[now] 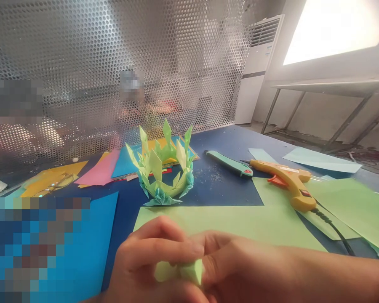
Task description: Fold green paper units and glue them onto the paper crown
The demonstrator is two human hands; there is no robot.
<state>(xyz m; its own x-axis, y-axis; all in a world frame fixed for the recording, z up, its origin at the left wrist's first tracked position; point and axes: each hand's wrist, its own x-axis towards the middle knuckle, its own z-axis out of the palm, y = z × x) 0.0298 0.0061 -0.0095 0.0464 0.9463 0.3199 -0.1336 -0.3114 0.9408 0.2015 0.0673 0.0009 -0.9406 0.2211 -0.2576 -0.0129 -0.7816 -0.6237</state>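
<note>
Both my hands meet at the bottom middle of the view over a light green sheet [240,223]. My left hand [145,261] and my right hand [236,265] pinch a small folded light green paper piece [189,271] between their fingertips. Farther back on the blue table stands a ring-shaped paper crown [162,172], built of green and teal folded units with upright points. It is apart from both hands.
A yellow hot glue gun [290,183] with a black cord lies at the right, with a teal utility knife [230,164] beside it. Coloured paper sheets [97,170] lie at the back left, a blue sheet [104,227] at the near left. A perforated metal screen [113,63] stands behind the table.
</note>
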